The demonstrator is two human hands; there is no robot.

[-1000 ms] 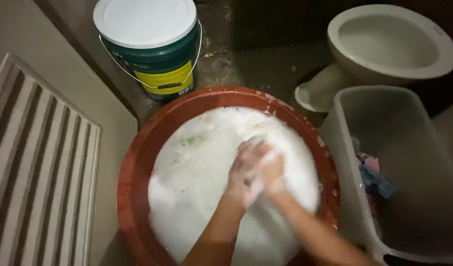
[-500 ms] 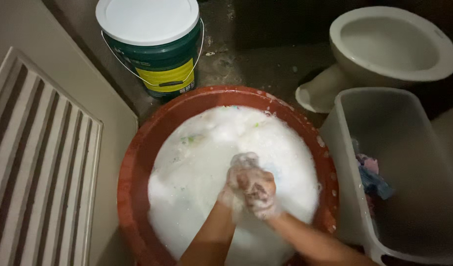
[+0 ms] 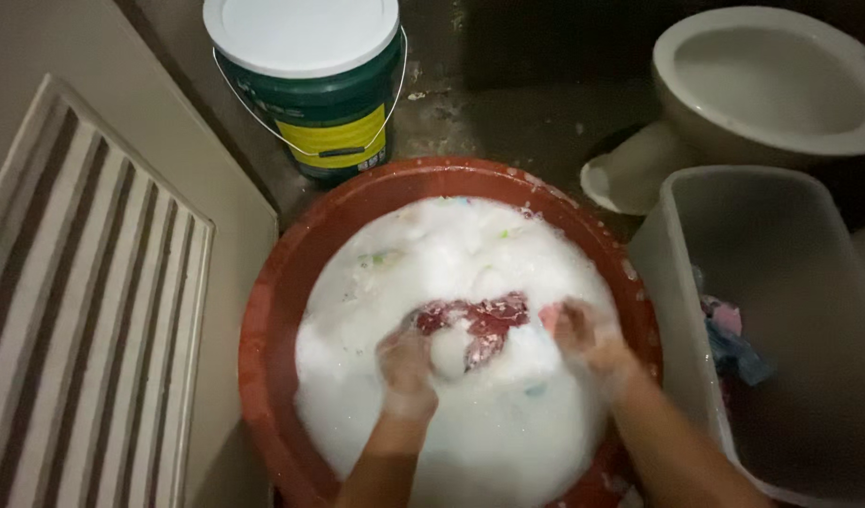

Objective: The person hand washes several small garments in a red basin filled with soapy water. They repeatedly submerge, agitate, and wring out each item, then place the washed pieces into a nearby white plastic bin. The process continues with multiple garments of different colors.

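- A round red plastic wash basin [image 3: 263, 320] sits on a dark, wet concrete floor [image 3: 508, 122], seen from above. It serves as the landmark for everything else here.
- Thick white soap foam [image 3: 432, 263] fills the basin almost to the rim.
- A dark red, wet piece of cloth [image 3: 484, 320] lies at the middle of the basin, poking up through the foam and stretched between the two hands.
- The left hand [image 3: 404, 362], coated in suds, is in the basin just left of centre. Its grip is closed on the left end of the cloth.
- The right hand [image 3: 588, 339], also sudsy, is in the basin right of centre. Its fingers curl over the right end of the cloth, holding it.
- Both bare forearms come into the basin from its near edge.
- Behind the basin, close to its far rim, stands a dark green plastic bucket [image 3: 334, 118] with a yellow label, a wire handle and a white lid.
- Right of the basin, touching or almost touching it, is a pale grey rectangular plastic bin [image 3: 677, 245] with crumpled pink and blue clothes [image 3: 729, 339] inside.
- Behind that bin, to the basin's far right, is a beige ceramic toilet bowl [image 3: 715, 122].
- Left of the basin lies a ridged, striped beige panel [image 3: 85, 301].
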